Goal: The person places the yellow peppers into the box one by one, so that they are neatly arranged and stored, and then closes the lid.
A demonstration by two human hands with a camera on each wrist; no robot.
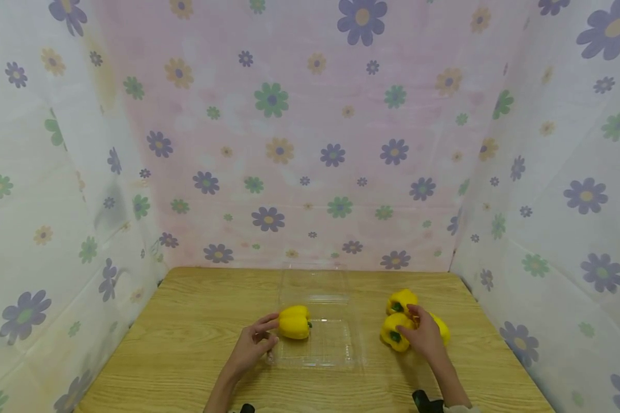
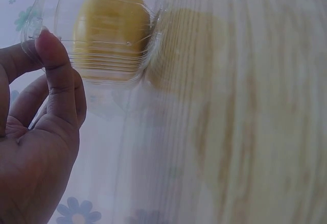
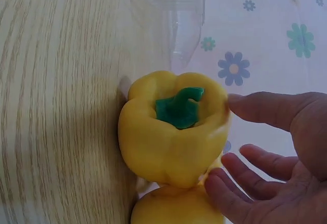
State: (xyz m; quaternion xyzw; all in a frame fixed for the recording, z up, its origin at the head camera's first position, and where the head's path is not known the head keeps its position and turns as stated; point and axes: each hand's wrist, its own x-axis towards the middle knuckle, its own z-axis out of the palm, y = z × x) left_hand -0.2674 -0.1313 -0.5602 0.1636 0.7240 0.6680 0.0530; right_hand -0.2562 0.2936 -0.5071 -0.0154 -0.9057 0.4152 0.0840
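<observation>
A clear plastic clamshell box (image 1: 330, 364) lies on the table with its lid folded back. One yellow bell pepper (image 1: 294, 322) lies on its side in the box's left part, green stem pointing right. My left hand (image 2: 48, 96) pinches the box's left edge between thumb and finger. On the right, my right hand (image 1: 425, 334) reaches over a group of yellow bell peppers. Its thumb (image 3: 265, 109) is right at the side of the nearest pepper (image 3: 176, 142), while the other fingers spread loosely at that pepper's far side. The stem of this pepper faces the wrist camera.
Behind the nearest pepper sits another yellow pepper (image 1: 403, 298), and a third (image 1: 441, 328) is partly hidden by my right hand. The box's clear lid (image 1: 314, 284) extends toward the back wall (image 1: 310, 172). Flower-patterned cloth encloses the wooden table (image 1: 186, 332) on three sides.
</observation>
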